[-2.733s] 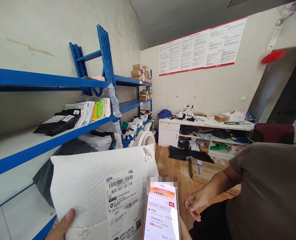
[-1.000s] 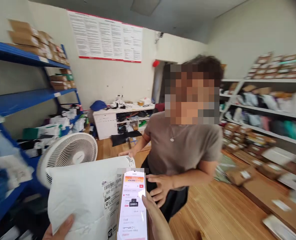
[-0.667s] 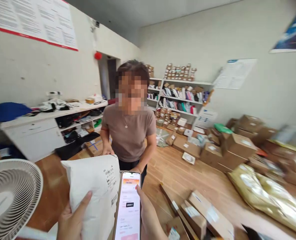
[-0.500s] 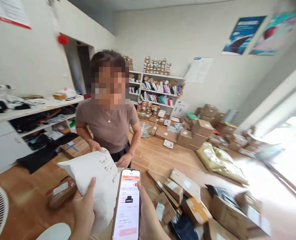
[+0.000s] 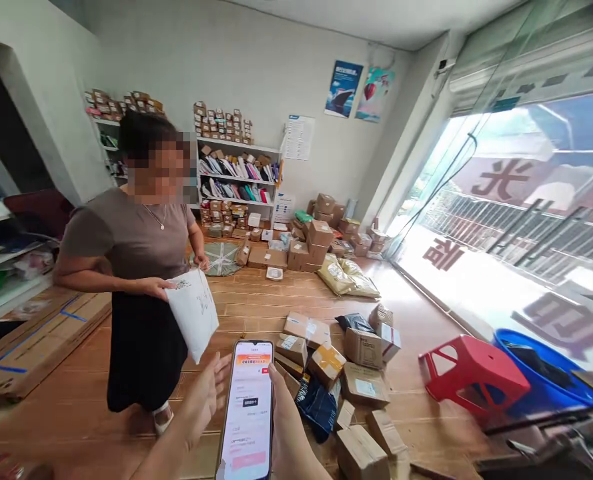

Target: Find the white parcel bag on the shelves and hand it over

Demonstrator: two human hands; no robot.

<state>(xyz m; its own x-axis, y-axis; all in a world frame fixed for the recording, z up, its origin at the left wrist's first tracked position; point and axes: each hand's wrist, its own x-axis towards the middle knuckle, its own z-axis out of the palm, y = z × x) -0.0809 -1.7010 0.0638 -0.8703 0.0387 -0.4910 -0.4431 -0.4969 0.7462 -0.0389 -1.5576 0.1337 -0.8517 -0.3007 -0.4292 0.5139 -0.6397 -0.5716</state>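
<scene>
My right hand (image 5: 292,417) grips a smartphone (image 5: 246,420) upright, its lit screen facing me and my thumb along its right edge. Just left of the phone, my left hand (image 5: 207,393) is open with its fingers stretched forward and nothing in it. Beyond my left hand, a person (image 5: 146,227) stands holding a white mailing bag (image 5: 194,312) in both hands. Dark printed marks show on the bag, and a gap separates it from my fingers.
Several cardboard boxes (image 5: 367,387) lie on the wooden floor ahead and to the right. Shelves (image 5: 236,200) full of parcels line the back wall. A red stool (image 5: 476,377) and a blue tub (image 5: 551,360) stand at the right. A long carton (image 5: 41,347) lies at the left.
My left hand has let go of the white mailing bag, which is now in the person's hands. The view has swung right, and the phone stays in my right hand.
</scene>
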